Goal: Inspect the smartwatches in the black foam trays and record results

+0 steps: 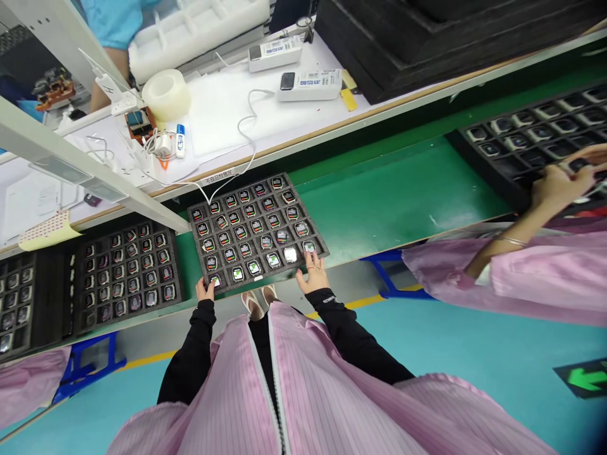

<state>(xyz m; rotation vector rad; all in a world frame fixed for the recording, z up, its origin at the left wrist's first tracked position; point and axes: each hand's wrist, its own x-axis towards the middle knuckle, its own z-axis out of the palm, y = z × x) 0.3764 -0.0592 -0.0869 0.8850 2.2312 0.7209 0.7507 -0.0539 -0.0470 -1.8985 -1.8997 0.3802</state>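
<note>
A dark foam tray (246, 242) lies before me on the green bench, with rows of square smartwatches (241, 232) in its compartments. Many of their screens are lit. My left hand (205, 291) is closed around the tray's near left corner, beside a lit watch (215, 280). At the near right corner, my right hand (313, 276) has its fingers stretched out, the tips on the screen of another smartwatch (309, 247). One watch in the near row has a plain white screen (290, 254). A white cable (207, 197) reaches the tray's far edge.
More watch trays (177, 278) stand to the left. On the right, a co-worker's hand (562, 183) is over another tray (478, 165). The shelf behind holds white handheld devices (310, 85), a tape roll (165, 95) and stacked black foam (379, 57). A slanted white post (95, 129) rises at left.
</note>
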